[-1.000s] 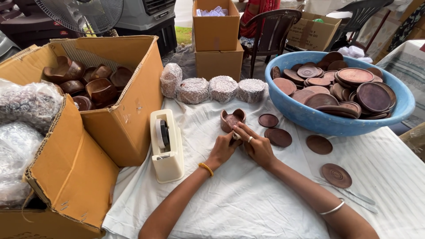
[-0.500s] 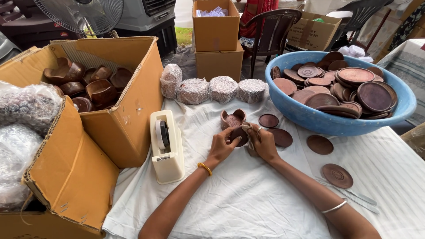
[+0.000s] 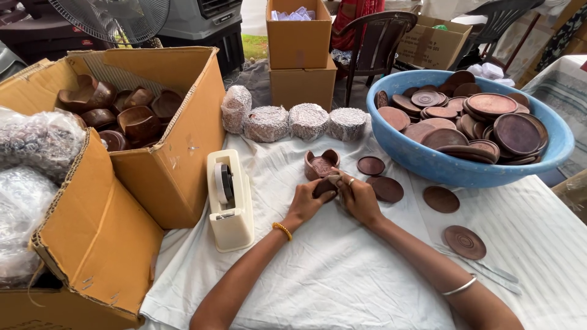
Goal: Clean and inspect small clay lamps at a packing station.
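Light: soft, even daylight; scene bright overall.
Source: brightest at top centre, an overexposed gap behind the stacked boxes (image 3: 301, 52).
Shadows: faint and diffuse; weak ones under the hands and beside the tape dispenser (image 3: 229, 198); deeper shade inside the open carton (image 3: 153, 122).
Glare: mild sheen on the bubble wrap (image 3: 27, 183); white cloth (image 3: 342, 275) bright, folds still readable.
Focus: sharp at centre; no motion blur on hands.
Distortion: wide-angle stretch at edges; carton and forearms bulge toward the frame's bottom.

A table draped in white cloth (image 3: 342, 275) carries a cream tape dispenser (image 3: 230, 198), a blue plastic basin (image 3: 452, 168), loose brown discs (image 3: 441, 199), possibly wooden, and open cardboard boxes (image 3: 177, 165).
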